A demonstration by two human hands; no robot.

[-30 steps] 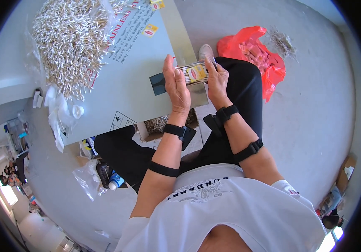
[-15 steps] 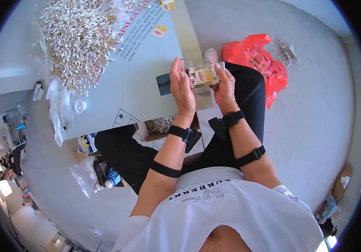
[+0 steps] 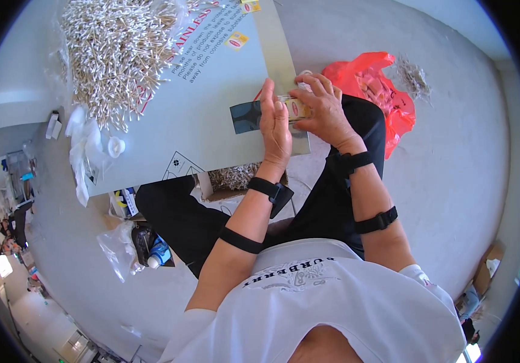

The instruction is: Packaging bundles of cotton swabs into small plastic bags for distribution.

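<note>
A small clear pack of cotton swabs [image 3: 297, 109] with a yellow label lies between my hands, over the table's right edge. My right hand [image 3: 328, 116] grips it from above, its curved fingers hiding the right part. Held flat with fingers stretched upward, my left hand [image 3: 276, 132] touches the pack's left end with its palm side. A dark rectangular piece [image 3: 245, 117] lies on the table beside my left hand, which covers part of it. At the far left of the table is a large heap of loose cotton swabs [image 3: 118, 57] on clear plastic.
Small yellow cards [image 3: 236, 41] lie on the metal-topped table [image 3: 193, 130]. On the floor at right stand a red plastic bag [image 3: 387, 91] of pinkish pieces and a pile of swabs [image 3: 413, 78]. Beneath the table edge is a cardboard box [image 3: 214, 192] of swabs.
My right hand has moved from holding the pack's right end to a grip over its top. The pack has shifted slightly right, and my left hand has moved with it.
</note>
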